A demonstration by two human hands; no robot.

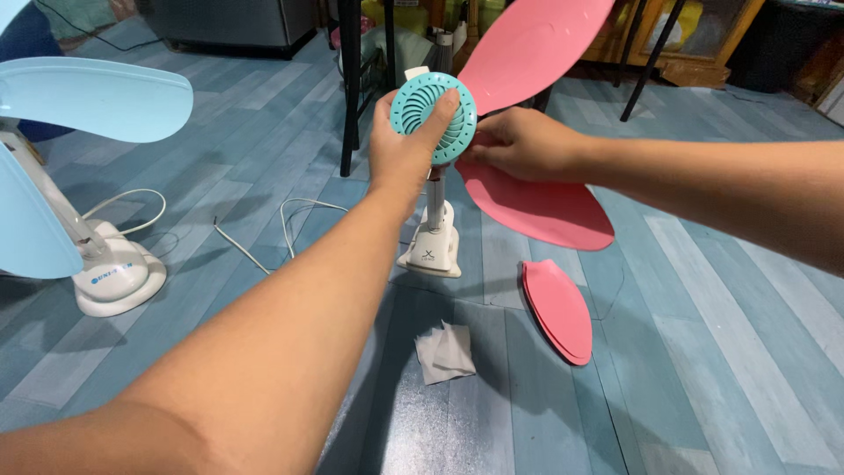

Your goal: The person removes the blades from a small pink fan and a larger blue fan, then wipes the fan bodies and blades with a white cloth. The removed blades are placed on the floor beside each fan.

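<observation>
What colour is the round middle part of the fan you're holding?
The round hub is teal with curved slots, between pink blades. The head view shows it best.

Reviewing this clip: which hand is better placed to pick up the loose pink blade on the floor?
Likely the right hand: it only touches a mounted pink blade, on the loose blade's side; the left hand grips the teal hub.
</observation>
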